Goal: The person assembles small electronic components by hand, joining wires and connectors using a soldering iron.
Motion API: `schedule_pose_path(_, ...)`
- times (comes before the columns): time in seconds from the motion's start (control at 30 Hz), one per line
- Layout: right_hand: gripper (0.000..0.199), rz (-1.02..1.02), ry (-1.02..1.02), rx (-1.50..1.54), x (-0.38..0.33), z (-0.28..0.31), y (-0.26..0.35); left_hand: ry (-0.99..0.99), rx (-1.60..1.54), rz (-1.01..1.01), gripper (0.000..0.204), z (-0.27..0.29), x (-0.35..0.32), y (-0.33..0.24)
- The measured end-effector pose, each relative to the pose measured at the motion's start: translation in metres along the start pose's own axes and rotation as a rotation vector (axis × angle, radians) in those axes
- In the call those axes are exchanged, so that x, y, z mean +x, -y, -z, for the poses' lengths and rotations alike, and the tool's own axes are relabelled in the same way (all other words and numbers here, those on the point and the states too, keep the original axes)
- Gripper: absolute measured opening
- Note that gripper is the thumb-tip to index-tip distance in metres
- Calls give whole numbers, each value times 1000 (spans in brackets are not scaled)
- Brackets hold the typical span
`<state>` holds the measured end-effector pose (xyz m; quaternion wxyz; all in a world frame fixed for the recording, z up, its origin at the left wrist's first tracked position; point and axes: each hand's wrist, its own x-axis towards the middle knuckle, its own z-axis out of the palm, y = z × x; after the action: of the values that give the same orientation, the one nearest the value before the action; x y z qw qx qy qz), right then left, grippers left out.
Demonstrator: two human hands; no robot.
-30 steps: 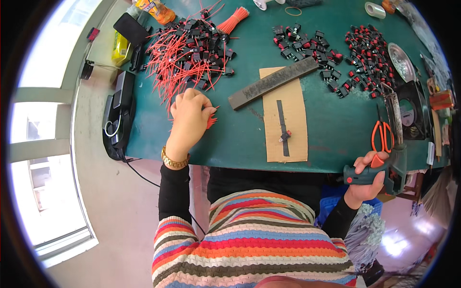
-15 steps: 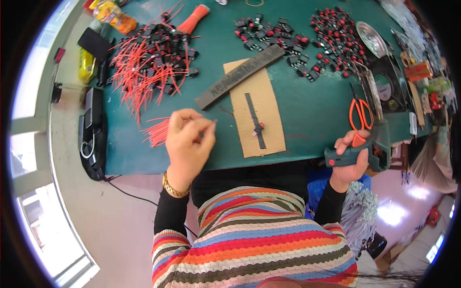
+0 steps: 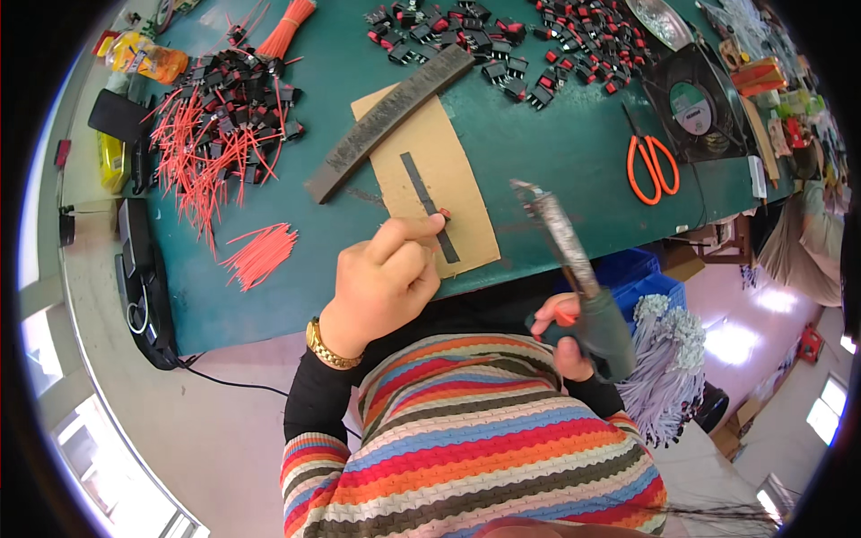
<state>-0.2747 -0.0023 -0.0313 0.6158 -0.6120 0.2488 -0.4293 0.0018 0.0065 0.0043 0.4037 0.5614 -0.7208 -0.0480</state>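
A blurred tool (image 3: 578, 269) partly hides the right hand (image 3: 570, 360); the left hand (image 3: 381, 285) partly covers a switch (image 3: 446, 214); a dish (image 3: 664, 22) is cropped above.

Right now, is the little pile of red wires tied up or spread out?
Spread out: the wires lie fanned on the table, ends splayed, with no tie showing.

Brown cardboard sheet (image 3: 471, 224): on the green surface (image 3: 538, 143), under 1 thin black strip (image 3: 418, 179)
Long dark rectangular bar (image 3: 390, 124): across the sheet's far half
Loose red wires (image 3: 262, 255): left of the sheet, before the black switch heap (image 3: 229, 99)
Orange-handled scissors (image 3: 639, 141): right of the sheet, beside the square black fan (image 3: 700, 112)
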Motion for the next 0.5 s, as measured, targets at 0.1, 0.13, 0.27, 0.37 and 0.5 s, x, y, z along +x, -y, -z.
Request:
schedule_pose_path(0.1, 26, -175, -31, -11, -4, -9, 9, 17, 0, 58, 19, 1, 1, -1)
schedule_pose_path(0.13, 26, -321, 23, 38, -6, -8, 10, -5, 12, 55, 18, 0, 2, 0)
schedule_pose_path(0.27, 26, -391, 196, -78, -14, -6, 1, 35, 18, 110, 20, 2, -1, -1)
schedule_pose_path(0.37, 21, -248, 273, -347, -15, -14, 1, 31, 12, 109, 20, 0, -3, 0)
schedule_pose_path(0.5, 20, -245, 157, -364, -28, -15, -15, 37, 4, 116, 21, -1, -1, 0)
